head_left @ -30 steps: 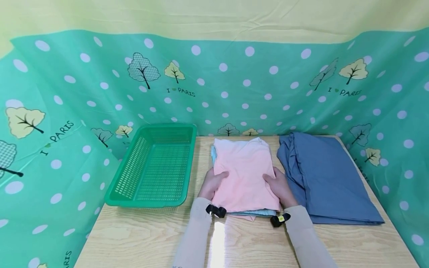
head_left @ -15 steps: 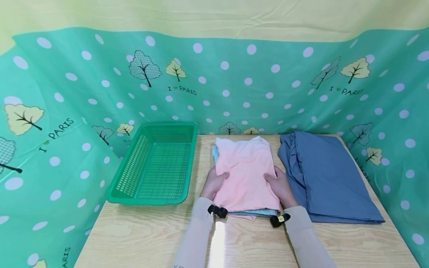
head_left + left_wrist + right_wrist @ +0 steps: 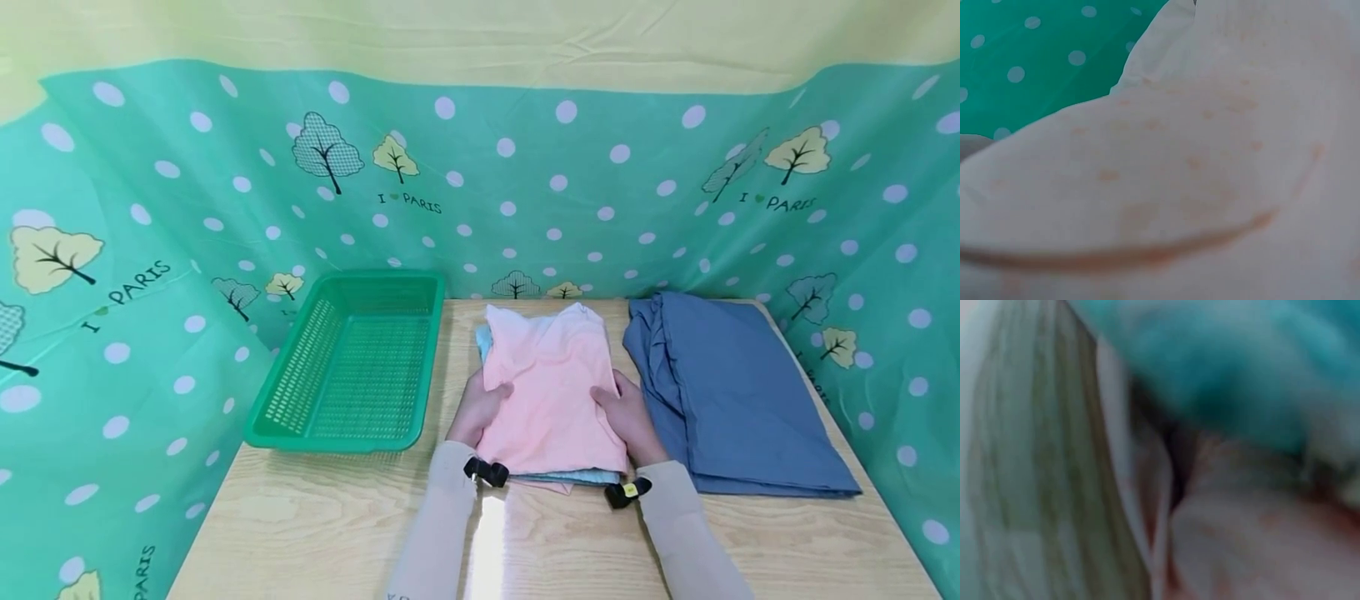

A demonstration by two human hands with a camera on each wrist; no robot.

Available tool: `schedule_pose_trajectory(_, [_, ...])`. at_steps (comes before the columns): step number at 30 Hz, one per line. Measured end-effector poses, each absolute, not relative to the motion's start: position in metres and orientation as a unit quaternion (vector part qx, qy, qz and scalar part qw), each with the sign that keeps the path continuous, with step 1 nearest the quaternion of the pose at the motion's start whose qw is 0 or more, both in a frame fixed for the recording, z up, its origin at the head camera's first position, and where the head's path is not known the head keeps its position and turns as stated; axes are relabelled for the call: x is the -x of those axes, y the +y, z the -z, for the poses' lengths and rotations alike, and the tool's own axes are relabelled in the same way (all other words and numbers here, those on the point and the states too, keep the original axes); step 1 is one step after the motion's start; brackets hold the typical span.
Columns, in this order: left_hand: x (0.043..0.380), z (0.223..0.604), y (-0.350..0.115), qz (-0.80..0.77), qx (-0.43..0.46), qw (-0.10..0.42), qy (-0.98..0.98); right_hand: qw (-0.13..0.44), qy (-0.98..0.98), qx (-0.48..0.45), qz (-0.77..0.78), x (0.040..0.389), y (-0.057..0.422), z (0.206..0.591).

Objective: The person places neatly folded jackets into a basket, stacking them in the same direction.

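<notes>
In the head view a folded pink garment (image 3: 551, 408), paler at its far end, lies at the middle of the table. A light-blue cloth layer (image 3: 600, 476) shows beneath its near edge and at its far left corner. My left hand (image 3: 477, 410) grips the left side of this stack, thumb on top and fingers hidden under it. On the right side my right hand (image 3: 628, 418) holds it the same way. Pale cloth (image 3: 1147, 187) fills most of the left wrist view. The right wrist view is blurred, with teal cloth (image 3: 1210, 369) above pinkish cloth (image 3: 1241, 544).
A green plastic basket (image 3: 258, 439) with mesh sides stands left of the stack. Folded dark-blue cloth (image 3: 757, 400) lies close by my right hand. Behind the wooden table (image 3: 315, 517) hangs a green dotted curtain (image 3: 525, 167), which also encloses both sides.
The head view has shifted slightly, so the basket and the far table edge sit a little higher in the view. Both hands keep their hold on the stack.
</notes>
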State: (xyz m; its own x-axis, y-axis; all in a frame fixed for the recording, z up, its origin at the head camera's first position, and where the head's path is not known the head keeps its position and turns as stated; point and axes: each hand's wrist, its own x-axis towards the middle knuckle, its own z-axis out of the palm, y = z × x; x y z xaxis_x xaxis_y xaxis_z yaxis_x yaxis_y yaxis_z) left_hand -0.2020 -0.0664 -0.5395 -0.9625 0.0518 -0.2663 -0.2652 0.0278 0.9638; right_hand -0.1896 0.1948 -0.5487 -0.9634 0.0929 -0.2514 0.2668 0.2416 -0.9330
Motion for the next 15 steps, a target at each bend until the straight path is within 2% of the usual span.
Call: schedule_pose_trajectory(15, [0.194,0.524,-0.069,-0.687,0.062,0.099,0.717,0.080,0.775,-0.103,0.618,0.183,0.188,0.536])
